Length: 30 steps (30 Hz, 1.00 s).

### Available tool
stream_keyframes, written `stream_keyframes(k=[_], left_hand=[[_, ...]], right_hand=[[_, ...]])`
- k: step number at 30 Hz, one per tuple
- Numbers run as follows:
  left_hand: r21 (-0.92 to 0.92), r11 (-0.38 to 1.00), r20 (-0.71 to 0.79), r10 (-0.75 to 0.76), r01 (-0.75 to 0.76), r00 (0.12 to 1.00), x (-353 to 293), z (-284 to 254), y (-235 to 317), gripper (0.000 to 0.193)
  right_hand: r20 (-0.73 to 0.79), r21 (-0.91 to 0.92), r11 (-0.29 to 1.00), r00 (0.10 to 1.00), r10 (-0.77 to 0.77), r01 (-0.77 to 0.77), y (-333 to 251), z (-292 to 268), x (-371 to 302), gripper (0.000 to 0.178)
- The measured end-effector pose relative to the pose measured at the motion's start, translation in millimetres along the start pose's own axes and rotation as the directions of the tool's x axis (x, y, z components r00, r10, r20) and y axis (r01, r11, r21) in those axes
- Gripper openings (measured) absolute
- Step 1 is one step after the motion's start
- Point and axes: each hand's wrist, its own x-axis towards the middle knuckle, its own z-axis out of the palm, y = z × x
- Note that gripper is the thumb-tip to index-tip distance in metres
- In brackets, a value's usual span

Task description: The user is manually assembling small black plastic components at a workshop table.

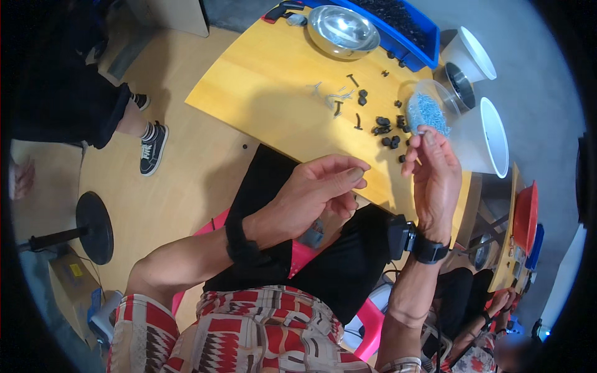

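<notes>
At the table's near edge, my left hand [320, 189] is closed, its thumb tip pressed against the index finger; anything between them is too small to make out. My right hand [436, 171] pinches a small pale piece [421, 131] between thumb and fingertip, beside a clear tub of small light-blue pieces [426, 113]. Left of that hand lie small black round parts [390, 142] in a loose cluster. Farther left on the table are thin black T-shaped parts [338, 109] and a scatter of slim silvery pins [333, 94].
A steel bowl [344, 34] and a blue bin of black parts [429, 56] stand at the yellow table's [249, 81] far side. White buckets [493, 138] and a steel pot [465, 93] stand right. Another person's shoe [154, 149] is at left; someone else works lower right.
</notes>
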Motion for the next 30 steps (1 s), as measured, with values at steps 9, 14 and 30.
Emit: stream_keyframes(k=[9, 14, 30], left_hand=[[-0.065, 0.998, 0.046, -0.012, 0.015, 0.999, 0.4, -0.6, -2.7, 0.029], [-0.087, 0.996, 0.059, -0.021, 0.026, 0.998, -0.2, 0.0, -5.6, 0.029], [-0.125, 0.990, 0.068, -0.052, 0.060, 0.996, -2.0, 2.8, -10.6, 0.025]], right_hand=[[0.029, -0.131, 0.990, 0.998, 0.062, -0.058, 15.4, 9.0, -43.9, 0.021], [0.037, -0.258, 0.966, 0.999, -0.018, 0.027, 21.1, 11.3, -58.0, 0.018], [0.289, -0.727, 0.480, 0.853, -0.435, 0.491, 16.0, 14.2, -72.1, 0.015]])
